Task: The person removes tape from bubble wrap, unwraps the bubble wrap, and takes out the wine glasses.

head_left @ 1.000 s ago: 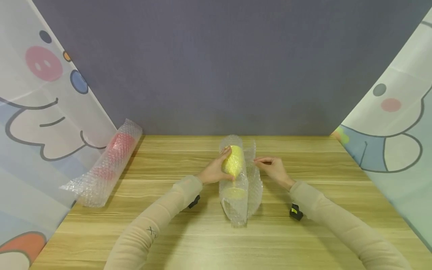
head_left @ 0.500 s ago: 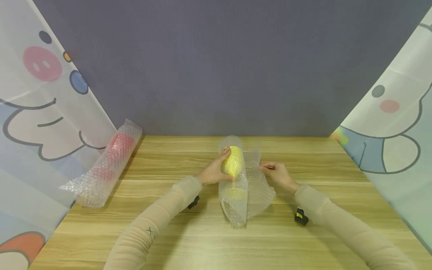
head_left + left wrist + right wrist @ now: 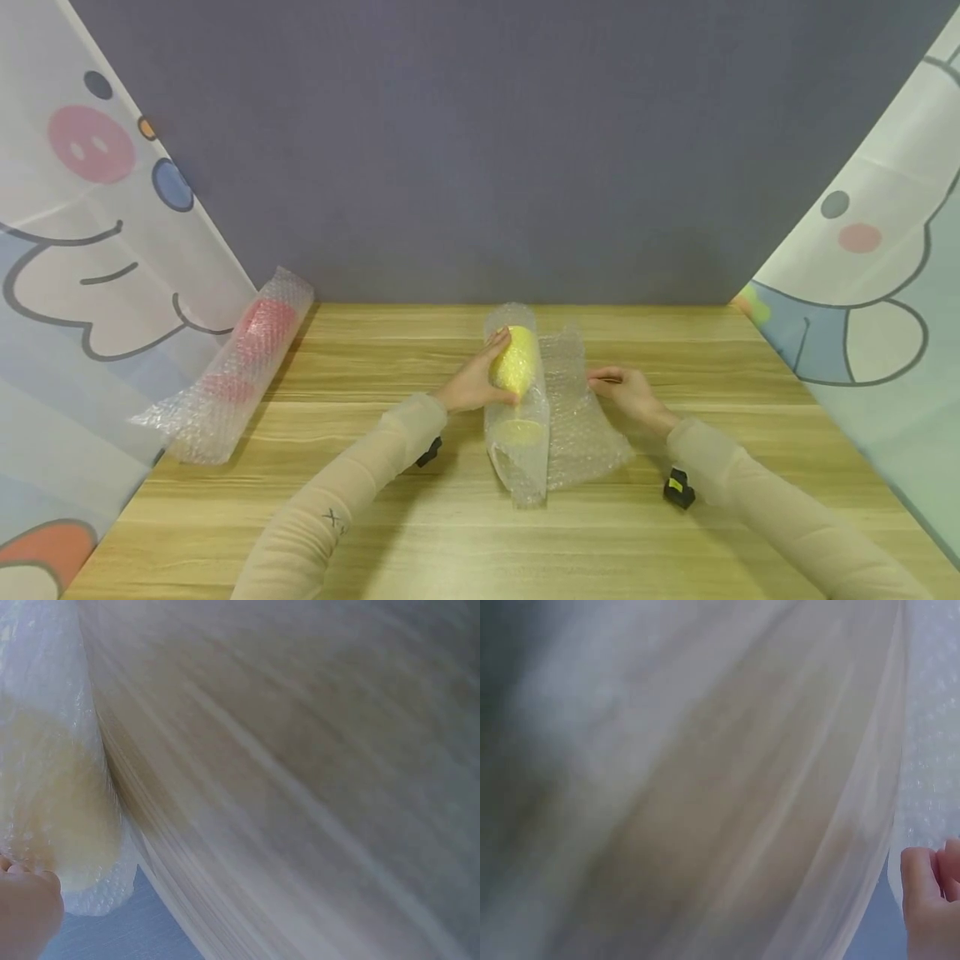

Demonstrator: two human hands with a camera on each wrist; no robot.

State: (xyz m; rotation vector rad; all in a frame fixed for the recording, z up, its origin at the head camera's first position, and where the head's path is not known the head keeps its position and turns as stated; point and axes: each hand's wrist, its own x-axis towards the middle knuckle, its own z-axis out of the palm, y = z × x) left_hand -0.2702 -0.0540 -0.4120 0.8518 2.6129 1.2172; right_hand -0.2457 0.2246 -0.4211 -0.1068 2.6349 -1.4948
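Note:
In the head view a yellow stemmed goblet [image 3: 517,358] lies on its side, rolled in bubble wrap [image 3: 531,467]; its bowl points away and its round foot lies nearer. My left hand [image 3: 477,379] holds the roll at the bowl from the left, thumb near the stem and fingers over the far part. A loose flap of the wrap [image 3: 577,425] spreads out on the right. My right hand [image 3: 626,390] pinches this flap at its right edge between thumb and fingers. Sleeves fill most of both wrist views, with only part of each hand showing.
On the left side of the wooden table [image 3: 480,550], against the printed curtain, leans another bubble-wrapped roll [image 3: 232,367] with a red thing inside. A dark panel [image 3: 480,150] stands behind the table. Another printed curtain [image 3: 877,250] borders the right side.
My right hand has moved right and slightly nearer, drawing the flap of bubble wrap out flatter from the roll. My left hand stays in place on the wrapped goblet.

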